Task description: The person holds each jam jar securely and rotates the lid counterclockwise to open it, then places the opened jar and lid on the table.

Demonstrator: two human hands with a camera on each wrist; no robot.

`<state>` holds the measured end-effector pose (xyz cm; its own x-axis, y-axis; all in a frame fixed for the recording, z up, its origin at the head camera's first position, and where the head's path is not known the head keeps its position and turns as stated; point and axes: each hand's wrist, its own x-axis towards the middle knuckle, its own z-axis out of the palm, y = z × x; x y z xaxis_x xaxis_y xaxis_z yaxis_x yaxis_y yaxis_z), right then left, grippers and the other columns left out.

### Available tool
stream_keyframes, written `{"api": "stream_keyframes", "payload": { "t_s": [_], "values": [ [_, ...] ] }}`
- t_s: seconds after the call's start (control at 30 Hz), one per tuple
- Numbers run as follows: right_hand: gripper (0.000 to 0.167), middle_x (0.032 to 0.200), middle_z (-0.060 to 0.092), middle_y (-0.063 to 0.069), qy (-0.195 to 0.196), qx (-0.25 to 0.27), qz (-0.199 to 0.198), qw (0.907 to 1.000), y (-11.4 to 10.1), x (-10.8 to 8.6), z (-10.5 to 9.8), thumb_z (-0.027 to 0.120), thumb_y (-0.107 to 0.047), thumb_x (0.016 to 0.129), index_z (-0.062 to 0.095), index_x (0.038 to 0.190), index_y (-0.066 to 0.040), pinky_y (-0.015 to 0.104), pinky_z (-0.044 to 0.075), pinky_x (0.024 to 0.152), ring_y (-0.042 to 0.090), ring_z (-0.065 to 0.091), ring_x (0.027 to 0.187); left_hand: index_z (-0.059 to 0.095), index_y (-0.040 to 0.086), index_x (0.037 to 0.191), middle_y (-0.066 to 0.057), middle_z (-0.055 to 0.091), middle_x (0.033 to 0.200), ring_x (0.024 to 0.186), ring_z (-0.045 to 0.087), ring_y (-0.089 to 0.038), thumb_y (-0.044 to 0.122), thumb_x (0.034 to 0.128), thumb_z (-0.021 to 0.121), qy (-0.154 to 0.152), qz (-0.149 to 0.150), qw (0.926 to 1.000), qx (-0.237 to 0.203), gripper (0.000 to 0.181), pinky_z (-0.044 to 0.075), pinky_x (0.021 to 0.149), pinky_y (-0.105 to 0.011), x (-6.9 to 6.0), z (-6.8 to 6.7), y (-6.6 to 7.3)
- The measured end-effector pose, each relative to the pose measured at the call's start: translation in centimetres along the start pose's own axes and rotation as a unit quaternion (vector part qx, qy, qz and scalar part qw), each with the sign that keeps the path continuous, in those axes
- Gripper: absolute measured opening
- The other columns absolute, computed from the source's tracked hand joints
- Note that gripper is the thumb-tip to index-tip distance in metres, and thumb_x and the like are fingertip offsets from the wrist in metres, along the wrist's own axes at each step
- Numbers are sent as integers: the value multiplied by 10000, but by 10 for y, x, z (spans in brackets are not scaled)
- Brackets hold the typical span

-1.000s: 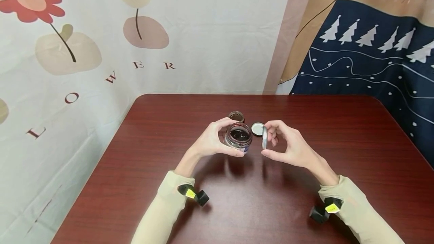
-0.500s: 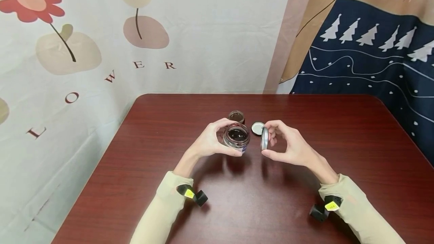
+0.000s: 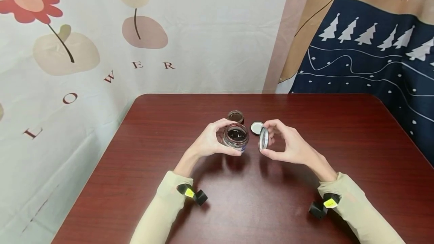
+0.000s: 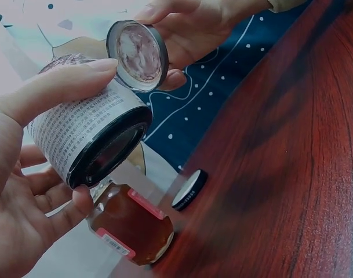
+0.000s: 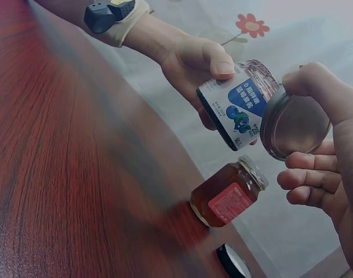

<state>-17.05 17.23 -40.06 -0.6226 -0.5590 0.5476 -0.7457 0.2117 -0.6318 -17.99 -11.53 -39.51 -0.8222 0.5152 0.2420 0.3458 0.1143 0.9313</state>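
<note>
My left hand (image 3: 211, 141) grips an uncapped glass jam jar (image 3: 236, 137) round its side, with dark jam inside. Its white label, with a blueberry picture, faces the right wrist camera (image 5: 237, 107). The jar is lifted above the table, its mouth toward me. My right hand (image 3: 288, 144) pinches a round metal lid (image 3: 263, 138) by its rim, on edge, just right of the jar and apart from it in the head view. In the left wrist view, smeared residue coats the inside of this lid (image 4: 138, 52).
Behind the held jar, a second open jar (image 3: 235, 116) with amber-brown contents and a red label (image 5: 230, 202) stands on the dark red table (image 3: 162, 123). Another lid (image 3: 256, 128) lies beside it, white inside up. Printed cloths (image 3: 217, 48) hang behind the table.
The lid in my right hand has turned so that its inner face shows more to the head camera. The jar in my left hand has shifted slightly left.
</note>
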Motion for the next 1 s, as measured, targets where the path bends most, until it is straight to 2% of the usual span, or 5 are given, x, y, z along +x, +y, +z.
{"api": "stream_keyframes", "payload": {
  "t_s": [0.27, 0.5, 0.8, 1.0],
  "values": [
    [624, 923, 640, -45, -41, -115, 3, 9999, 4, -1, -1, 860, -17, 726, 516, 1246, -14, 244, 522, 707, 137, 622, 786, 634, 50, 1289, -85, 702, 1117, 956, 687, -212, -12, 629, 933, -22, 23, 10000, -88, 728, 584, 798, -400, 1, -1, -4],
    [629, 948, 626, -65, -123, -301, 99, 9994, 6, -2, -1, 864, -62, 734, 506, 1250, -35, 238, 518, 713, 105, 619, 793, 640, 62, 1294, -63, 705, 1124, 969, 686, -211, -1, 630, 934, -16, -21, 10000, -88, 728, 574, 826, -392, 0, -1, -6],
    [634, 976, 627, -51, -158, -543, 187, 9982, 10, -3, -1, 846, -102, 739, 495, 1264, -41, 246, 513, 745, 80, 613, 815, 667, 103, 1276, -16, 705, 1102, 965, 687, -249, 49, 617, 959, 44, -63, 9999, 113, 723, 544, 879, -454, 1, -1, -10],
    [634, 979, 618, -71, -234, -655, 321, 9971, 13, -4, -1, 844, -155, 745, 485, 1255, -41, 275, 528, 737, 74, 615, 821, 683, 135, 1272, 18, 707, 1096, 928, 682, -261, 89, 607, 972, 113, -151, 9991, 372, 727, 544, 842, -437, 2, -2, -13]
  ]
}}
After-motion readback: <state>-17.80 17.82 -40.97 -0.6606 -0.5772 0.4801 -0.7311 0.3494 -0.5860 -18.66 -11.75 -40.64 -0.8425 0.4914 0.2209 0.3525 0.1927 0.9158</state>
